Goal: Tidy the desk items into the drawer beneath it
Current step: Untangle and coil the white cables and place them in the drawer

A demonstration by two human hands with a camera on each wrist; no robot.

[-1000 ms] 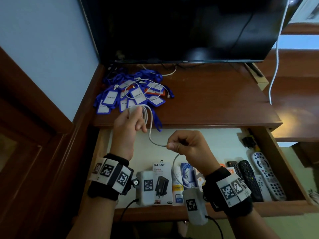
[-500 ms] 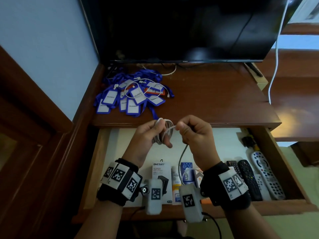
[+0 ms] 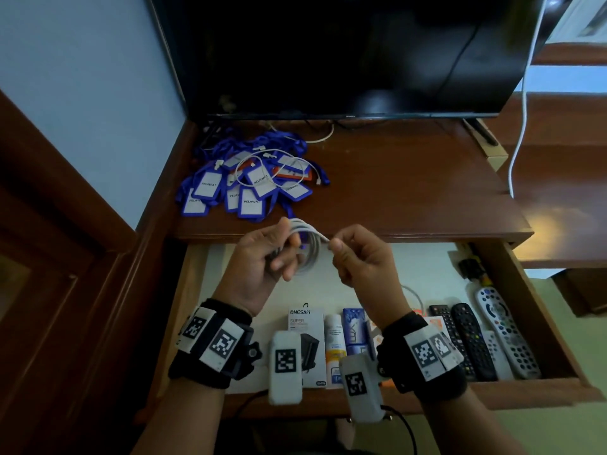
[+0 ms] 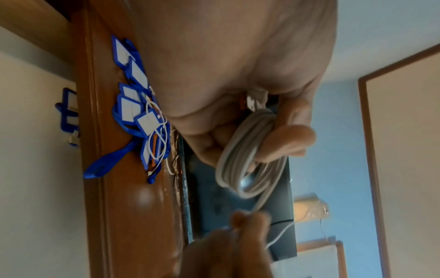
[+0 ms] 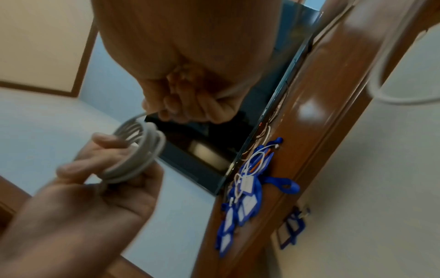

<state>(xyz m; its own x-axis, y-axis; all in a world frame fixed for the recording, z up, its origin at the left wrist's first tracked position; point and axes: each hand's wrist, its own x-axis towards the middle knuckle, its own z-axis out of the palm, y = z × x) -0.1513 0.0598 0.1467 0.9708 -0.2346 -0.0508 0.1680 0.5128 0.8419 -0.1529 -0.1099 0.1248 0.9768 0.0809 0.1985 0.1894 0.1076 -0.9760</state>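
The person is wearing a thick black band around the left wrist [image 3: 210, 349] and another around the right wrist [image 3: 427, 359]. Each band is carrying white squares with black blocky patterns on them. A small white box [image 3: 285, 367] with the same kind of pattern is sticking out from the left band, beside a little black knob. Another white box [image 3: 359, 387] is sticking out from the right band. A thin black wire is hanging from each box. Both arms are bare.
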